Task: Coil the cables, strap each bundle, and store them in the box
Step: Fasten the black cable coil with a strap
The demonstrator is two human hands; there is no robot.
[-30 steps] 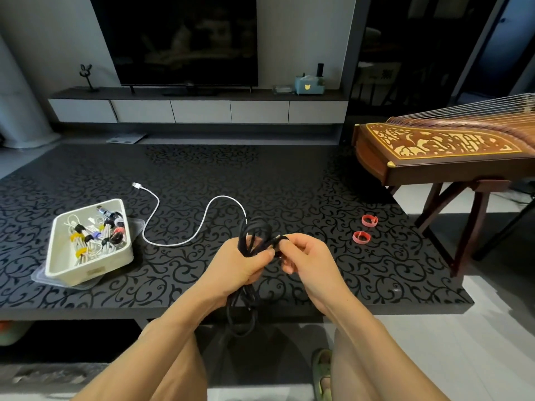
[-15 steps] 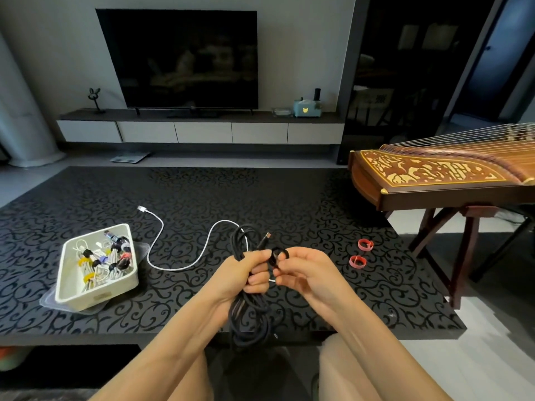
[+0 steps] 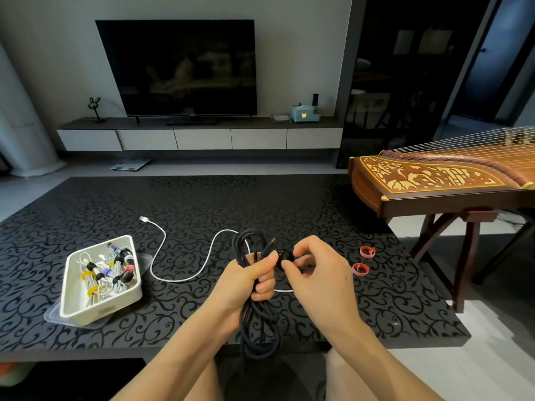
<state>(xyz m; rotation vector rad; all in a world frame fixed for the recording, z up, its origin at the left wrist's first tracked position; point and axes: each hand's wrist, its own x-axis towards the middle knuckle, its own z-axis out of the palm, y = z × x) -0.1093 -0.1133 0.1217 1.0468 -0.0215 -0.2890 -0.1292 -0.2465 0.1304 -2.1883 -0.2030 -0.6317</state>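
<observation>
Left hand [image 3: 249, 280] is fisted round the middle of the coiled black cable [image 3: 260, 325]. Its loops stand up at twelve o'clock and hang down past the table [image 3: 289, 204] edge at six. One plug end pokes free above the thumb. Right hand [image 3: 318, 273] sits at three o'clock of the bundle, thumb and forefinger pinching a small dark loop right against it. I'd call it a black strap [image 3: 281, 256], though it's too dark against the cable to be sure.

The risks from here: if that fist loosens while the strap goes round, the springy loops fan out and the coil is lost. The loose plug end could be left outside the wrap. The uncoiled white cable [image 3: 162, 238] runs from ten o'clock to just under the hands and could get caught in.

The white box [image 3: 101, 309] of strapped bundles waits at nine o'clock. Two red straps [image 3: 367, 251] lie at three.
</observation>
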